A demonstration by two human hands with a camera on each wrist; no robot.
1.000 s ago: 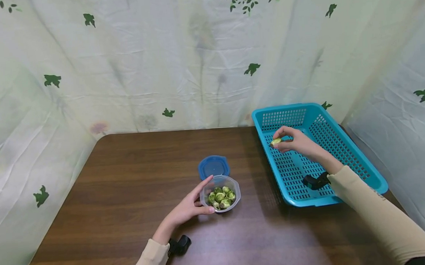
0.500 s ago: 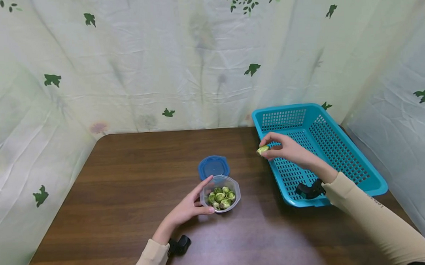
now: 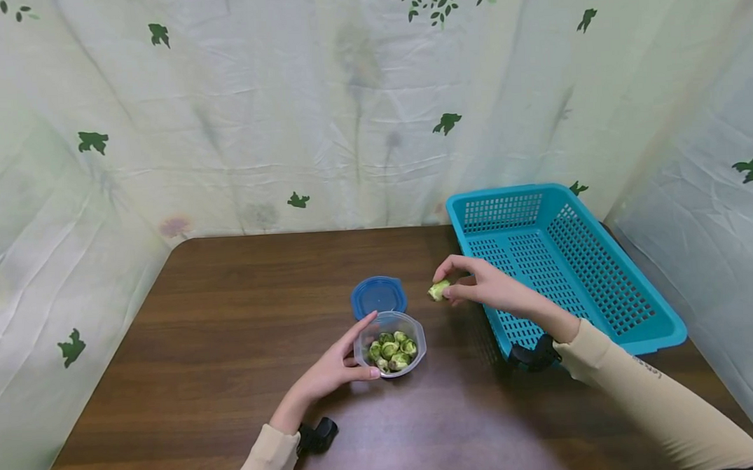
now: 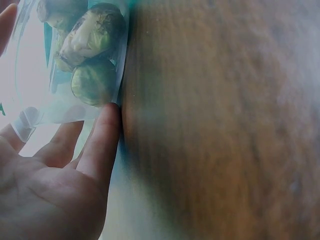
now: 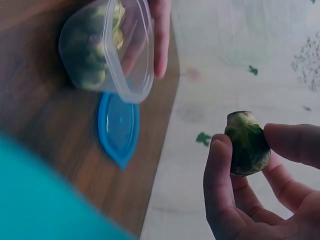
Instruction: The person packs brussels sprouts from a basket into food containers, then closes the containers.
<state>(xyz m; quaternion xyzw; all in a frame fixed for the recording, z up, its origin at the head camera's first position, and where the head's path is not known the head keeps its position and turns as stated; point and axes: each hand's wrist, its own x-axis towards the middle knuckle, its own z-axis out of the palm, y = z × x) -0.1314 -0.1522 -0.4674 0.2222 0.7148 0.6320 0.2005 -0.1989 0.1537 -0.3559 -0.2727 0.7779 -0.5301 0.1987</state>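
Between thumb and fingertips my right hand (image 3: pixel 482 284) pinches a Brussels sprout (image 3: pixel 438 291), held in the air between the basket and the tub. The right wrist view shows this sprout upright, its pale cut stem end (image 5: pixel 241 119) at the top. My left hand (image 3: pixel 331 374) holds the clear plastic tub (image 3: pixel 421 352) from the left, thumb at the near side and index finger along the far rim. Several Brussels sprouts (image 3: pixel 390 348) lie inside the tub. Up close in the left wrist view, a fingertip (image 4: pixel 111 111) touches the tub's lower wall, with sprouts visible through the plastic.
A blue lid (image 3: pixel 379 296) lies just behind the tub on the brown wooden table (image 3: pixel 241 318). To the right stands a turquoise mesh basket (image 3: pixel 661 335), its near left edge under my right forearm. Pale curtains with leaf prints (image 3: pixel 251 114) hang around the table.
My right hand has moved left and nearer with the sprout, out from over the basket to the table beside it. The left hand and tub have stayed put.
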